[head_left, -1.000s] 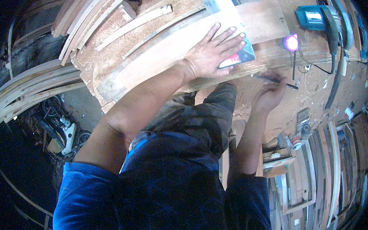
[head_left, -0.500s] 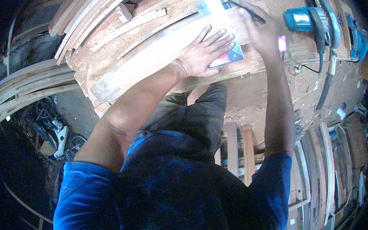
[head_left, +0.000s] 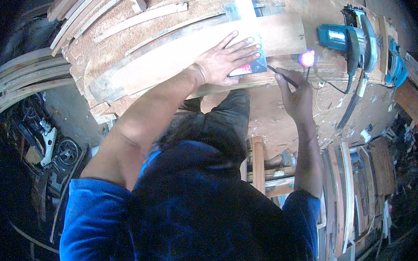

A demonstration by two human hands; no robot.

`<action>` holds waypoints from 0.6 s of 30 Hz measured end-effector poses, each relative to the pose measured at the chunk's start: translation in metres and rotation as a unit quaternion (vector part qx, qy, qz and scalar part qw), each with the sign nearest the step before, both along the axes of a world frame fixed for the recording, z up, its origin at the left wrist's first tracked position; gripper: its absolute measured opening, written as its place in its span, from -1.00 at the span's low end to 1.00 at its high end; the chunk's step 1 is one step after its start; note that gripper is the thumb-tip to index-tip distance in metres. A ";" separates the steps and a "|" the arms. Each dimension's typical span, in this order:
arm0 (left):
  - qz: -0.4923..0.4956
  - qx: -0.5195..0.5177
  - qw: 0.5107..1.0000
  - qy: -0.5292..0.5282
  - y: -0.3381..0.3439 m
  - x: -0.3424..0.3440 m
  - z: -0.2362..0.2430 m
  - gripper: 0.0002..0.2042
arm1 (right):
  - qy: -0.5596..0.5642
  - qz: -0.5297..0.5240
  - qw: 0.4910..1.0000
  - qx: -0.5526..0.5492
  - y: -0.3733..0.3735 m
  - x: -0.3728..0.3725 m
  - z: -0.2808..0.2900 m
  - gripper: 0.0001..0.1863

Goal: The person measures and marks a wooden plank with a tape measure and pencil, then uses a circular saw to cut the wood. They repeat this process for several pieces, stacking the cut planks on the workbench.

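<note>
Wood board (head_left: pixel 175 58) lying across bench. Left hand (head_left: pixel 227 60) pressing flat on grey square tool (head_left: pixel 250 66), fingers spread, tool lying under fingertips and on board. Right hand (head_left: pixel 296 95) pinching pencil (head_left: pixel 280 75), tip meeting board edge just beside tool's corner. Marking appears under way; no finished line visible. Teal circular saw (head_left: pixel 351 38) sitting idle beyond right fingers; cutting judged not started.

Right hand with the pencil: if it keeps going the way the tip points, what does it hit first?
Probably the square pinned flat under the left hand. The right hand aims its pencil up-left at the square's near edge on the board; the remaining gap is unclear.
</note>
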State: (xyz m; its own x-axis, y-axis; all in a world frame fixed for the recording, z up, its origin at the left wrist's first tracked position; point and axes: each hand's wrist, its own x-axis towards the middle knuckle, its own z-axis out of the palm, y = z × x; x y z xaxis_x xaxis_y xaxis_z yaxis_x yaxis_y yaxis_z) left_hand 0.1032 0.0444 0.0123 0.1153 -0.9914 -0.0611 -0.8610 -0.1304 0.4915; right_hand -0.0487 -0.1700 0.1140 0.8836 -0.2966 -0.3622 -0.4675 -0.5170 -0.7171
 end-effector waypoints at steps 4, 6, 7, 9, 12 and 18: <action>-0.002 -0.009 1.000 0.027 0.001 0.003 -0.001 -0.09 | -0.102 0.060 0.992 -0.033 -0.013 0.056 -0.018 -0.82; 0.010 -0.018 0.998 0.051 0.003 0.002 -0.005 -0.08 | -0.019 0.114 0.993 -0.039 -0.029 0.095 -0.022 -0.76; 0.015 -0.031 0.997 0.069 0.002 0.000 -0.008 -0.07 | -0.004 0.149 0.985 -0.090 -0.039 0.114 -0.022 -0.73; 0.012 -0.039 0.997 0.072 0.002 -0.001 -0.010 -0.05 | -0.009 0.139 0.986 -0.093 -0.041 0.156 -0.016 -0.69; -0.006 -0.080 0.993 0.086 -0.001 0.000 -0.016 -0.03 | -0.083 0.075 0.992 -0.057 -0.042 0.185 -0.026 -0.65; 0.010 -0.068 0.997 0.041 0.004 -0.006 -0.007 0.00 | -0.227 -0.090 0.954 0.171 -0.036 0.157 0.069 -0.65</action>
State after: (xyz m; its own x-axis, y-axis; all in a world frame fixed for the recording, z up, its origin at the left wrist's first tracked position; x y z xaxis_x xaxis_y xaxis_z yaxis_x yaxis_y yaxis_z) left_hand 0.0973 0.0483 0.0055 0.1353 -0.9887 0.0640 -0.8155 -0.0744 0.5740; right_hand 0.1079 -0.2064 0.1827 0.9181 -0.3923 -0.0559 -0.1270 -0.1576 -0.9793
